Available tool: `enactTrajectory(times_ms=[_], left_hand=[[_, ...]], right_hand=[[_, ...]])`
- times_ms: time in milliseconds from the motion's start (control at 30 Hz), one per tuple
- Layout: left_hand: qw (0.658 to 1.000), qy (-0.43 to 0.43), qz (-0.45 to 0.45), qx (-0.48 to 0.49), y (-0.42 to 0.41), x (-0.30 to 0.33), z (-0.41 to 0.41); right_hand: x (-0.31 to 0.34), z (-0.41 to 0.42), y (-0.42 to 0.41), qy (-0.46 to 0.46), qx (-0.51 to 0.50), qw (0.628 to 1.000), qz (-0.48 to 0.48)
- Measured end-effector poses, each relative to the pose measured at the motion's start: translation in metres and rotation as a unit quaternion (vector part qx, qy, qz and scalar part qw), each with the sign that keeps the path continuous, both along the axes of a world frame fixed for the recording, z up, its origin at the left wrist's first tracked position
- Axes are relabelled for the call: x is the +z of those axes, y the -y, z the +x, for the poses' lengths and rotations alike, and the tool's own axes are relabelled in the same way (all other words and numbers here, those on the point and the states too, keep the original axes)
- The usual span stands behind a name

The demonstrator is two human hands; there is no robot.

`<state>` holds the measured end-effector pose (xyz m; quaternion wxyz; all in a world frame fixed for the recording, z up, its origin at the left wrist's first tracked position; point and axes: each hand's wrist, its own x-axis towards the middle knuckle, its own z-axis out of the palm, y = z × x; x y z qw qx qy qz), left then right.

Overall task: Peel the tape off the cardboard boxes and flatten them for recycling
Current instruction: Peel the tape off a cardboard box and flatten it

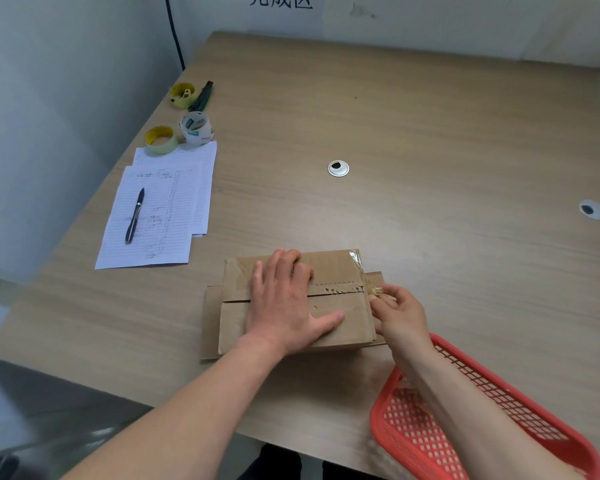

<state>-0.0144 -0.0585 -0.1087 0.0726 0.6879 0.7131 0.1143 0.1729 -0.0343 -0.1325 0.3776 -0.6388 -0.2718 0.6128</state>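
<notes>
A brown cardboard box (340,268) lies flattened on the wooden table (413,126), near its front edge. My left hand (284,306) presses flat on the middle of the box, fingers spread across the seam. At the box's right edge my right hand (395,313) pinches a crumpled strip of clear tape (373,289). The tape is lifted off the seam, and torn paper fibres show along the seam where it came away. More clear tape (355,258) clings to the box's far right corner.
A red plastic basket (499,410) sits at the front right, under my right forearm. At the left lie lined papers (160,216) with a black pen (134,216), three tape rolls (194,128) and a dark cutter (203,95). Two cable grommets (338,168) are set in the table.
</notes>
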Motion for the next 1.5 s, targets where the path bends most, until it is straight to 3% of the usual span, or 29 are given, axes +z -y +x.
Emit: enactTrajectory(times_ms=[133,333,433,600,867,1100,1333,1500], left_hand=[[1.000,-0.002,0.000,0.001,0.000,0.000,0.000],[1.000,0.002,-0.001,0.003,0.000,-0.001,0.000],[1.000,0.002,0.000,0.003,0.000,-0.001,0.000],[1.000,0.004,0.001,0.005,0.000,-0.001,0.000],[1.000,-0.005,-0.006,0.001,0.000,-0.001,-0.001],[1.000,-0.006,-0.001,0.001,0.000,-0.001,0.000],[1.000,-0.001,-0.007,0.002,0.000,-0.001,-0.001],[1.000,0.006,0.000,0.001,0.000,-0.001,-0.001]], right_hand=[[-0.004,-0.004,0.006,-0.047,-0.066,0.997,0.004],[-0.011,-0.011,0.011,0.039,-0.098,0.994,0.026],[-0.011,-0.013,0.008,0.031,-0.105,0.994,0.020],[-0.002,-0.014,-0.009,-0.013,-0.073,0.997,-0.026],[0.015,-0.009,-0.047,-0.003,-0.033,0.992,-0.119],[0.028,0.000,-0.069,0.055,0.070,0.992,-0.086],[0.026,0.009,-0.048,0.036,0.122,0.992,-0.018],[0.017,0.003,-0.030,0.000,0.016,0.998,0.063]])
